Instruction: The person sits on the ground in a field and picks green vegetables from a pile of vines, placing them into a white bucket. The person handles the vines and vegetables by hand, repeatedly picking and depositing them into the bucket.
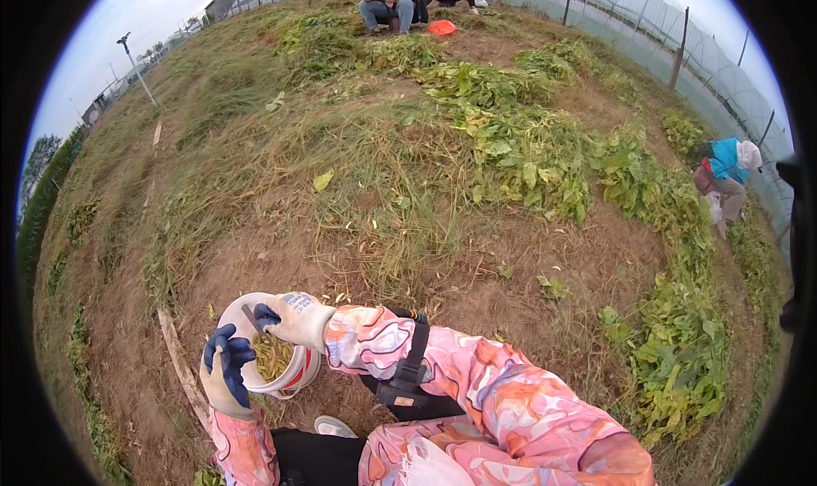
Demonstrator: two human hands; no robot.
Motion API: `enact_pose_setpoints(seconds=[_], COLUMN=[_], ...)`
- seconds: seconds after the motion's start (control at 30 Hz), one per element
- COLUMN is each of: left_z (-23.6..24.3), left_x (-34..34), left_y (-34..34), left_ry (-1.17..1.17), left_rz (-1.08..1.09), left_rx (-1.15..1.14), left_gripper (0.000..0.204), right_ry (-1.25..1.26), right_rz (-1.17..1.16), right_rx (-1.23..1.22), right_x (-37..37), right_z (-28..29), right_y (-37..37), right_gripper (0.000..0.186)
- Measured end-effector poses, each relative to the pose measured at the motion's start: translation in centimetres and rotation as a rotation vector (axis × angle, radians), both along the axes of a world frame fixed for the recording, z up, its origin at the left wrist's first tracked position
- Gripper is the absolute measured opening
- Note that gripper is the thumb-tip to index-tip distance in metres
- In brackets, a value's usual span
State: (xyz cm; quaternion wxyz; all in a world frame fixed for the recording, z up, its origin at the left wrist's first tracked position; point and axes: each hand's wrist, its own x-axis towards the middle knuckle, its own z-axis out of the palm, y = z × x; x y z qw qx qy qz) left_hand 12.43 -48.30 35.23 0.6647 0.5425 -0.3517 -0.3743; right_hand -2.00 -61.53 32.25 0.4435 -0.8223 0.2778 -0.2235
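A white bucket with red markings (pixel 299 372) stands on the soil at the lower left, and yellowish-green pods (pixel 274 357) lie inside it. My right hand (pixel 294 316), in a cream glove with dark blue fingertips, is over the bucket's far rim. Its fingers are bent together by a thin greyish strip (pixel 250 318); what they grip is partly hidden. At the bucket's left side, my left hand (pixel 226 368) is raised in a matching glove. Its blue fingers are bent but apart, with nothing visible between them.
Pulled leafy plants (pixel 528 158) lie in a row across the field. Dry grass and stalks cover the soil. A wooden strip (pixel 181 363) lies left of the bucket. Two people sit far ahead near a red basin (pixel 442 28); another person (pixel 725 173) bends at right by netting.
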Motion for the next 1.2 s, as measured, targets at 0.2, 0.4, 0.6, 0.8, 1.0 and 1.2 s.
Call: enact_pose_setpoints(seconds=[0.2, 0.4, 0.6, 0.8, 1.0, 1.2], left_z=[-6.6, -7.5, -7.6, -7.1, -7.4, -7.4], left_x=[6.8, 8.6, 8.5, 8.2, 7.2, 6.3], left_y=[0.9, 1.2, 0.3, -1.1, -2.6, -2.8], left_ry=[0.226, 0.182, 0.096, 0.132, 0.167, 0.226], left_rz=[0.137, 0.296, 0.264, 0.202, 0.212, 0.146], left_rx=[0.144, 0.114, 0.101, 0.152, 0.142, 0.12], left_gripper=[0.036, 0.035, 0.033, 0.031, 0.029, 0.029], right_ry=[0.075, 0.2, 0.296, 0.336, 0.445, 0.42], right_rz=[0.032, 0.164, 0.319, 0.314, 0.335, 0.364], right_rx=[-0.019, -0.057, -0.089, -0.109, -0.068, -0.089], right_x=[4.1, 9.7, 12.4, 11.7, 10.8, 9.5], right_z=[-1.6, -2.8, -3.5, -3.7, -3.3, -3.6], right_y=[-1.3, 1.8, 2.0, 1.3, 1.0, 0.9], right_gripper=[0.031, 0.021, 0.024, 0.025, 0.029, 0.031])
